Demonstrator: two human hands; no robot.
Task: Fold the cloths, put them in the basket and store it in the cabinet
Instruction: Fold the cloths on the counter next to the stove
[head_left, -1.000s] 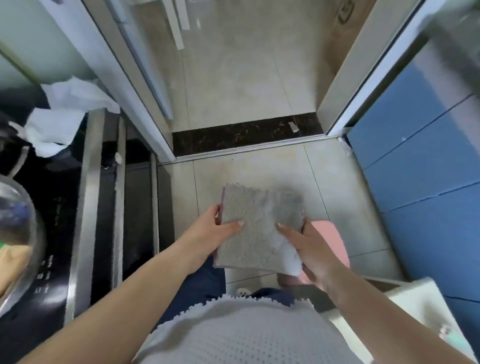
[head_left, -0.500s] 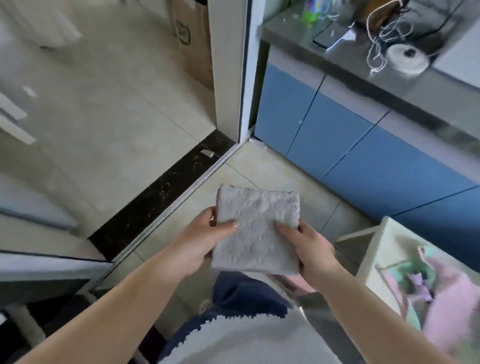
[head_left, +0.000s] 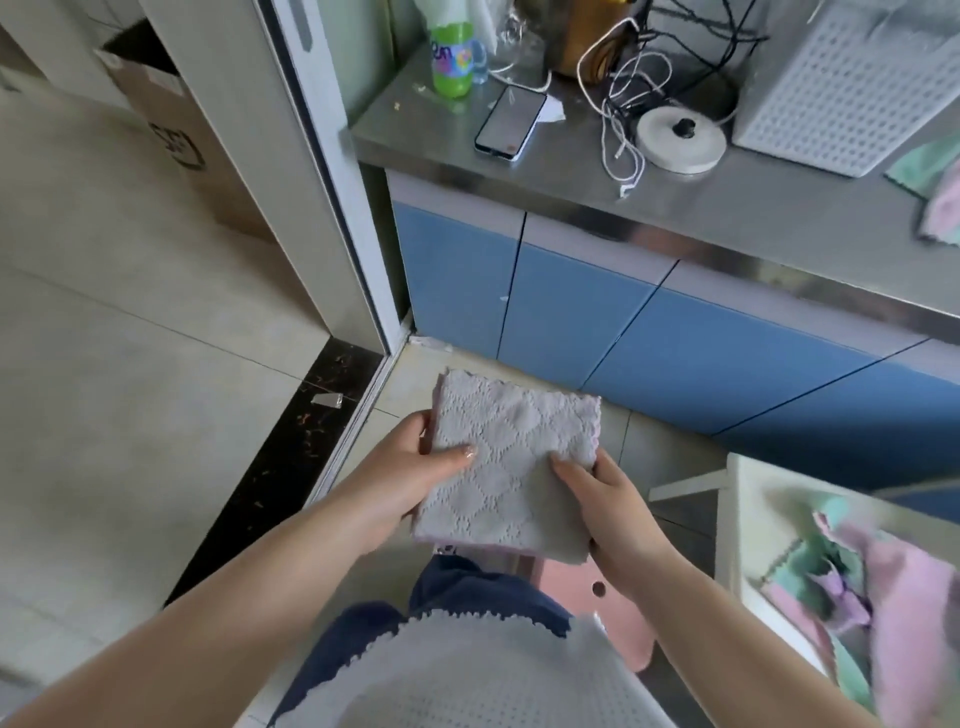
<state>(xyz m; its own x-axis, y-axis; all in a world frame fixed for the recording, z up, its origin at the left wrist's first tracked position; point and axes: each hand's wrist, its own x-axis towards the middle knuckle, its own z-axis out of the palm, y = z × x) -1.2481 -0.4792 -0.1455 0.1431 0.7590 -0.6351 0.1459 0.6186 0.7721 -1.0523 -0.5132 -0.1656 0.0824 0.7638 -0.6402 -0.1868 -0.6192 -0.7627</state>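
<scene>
Two hands on folded grey cloth (head_left: 511, 462) | left hand (head_left: 410, 467) gripping left edge | right hand (head_left: 613, 499) gripping right edge | below blue cabinet (head_left: 675, 343)

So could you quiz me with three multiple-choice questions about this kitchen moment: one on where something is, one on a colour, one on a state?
1. Where does the phone lie?
A. on the steel counter
B. on the floor
C. in the white basket

2. What colour are the cabinet doors under the counter?
A. red
B. blue
C. black

3. How is the grey cloth right now?
A. spread on the floor
B. hanging from a hook
C. folded, held in both hands

Answers: 1 A, it rests flat beside the green bottle. 2 B, all the panels are blue. 3 C, the left hand and right hand grip its edges.
</scene>
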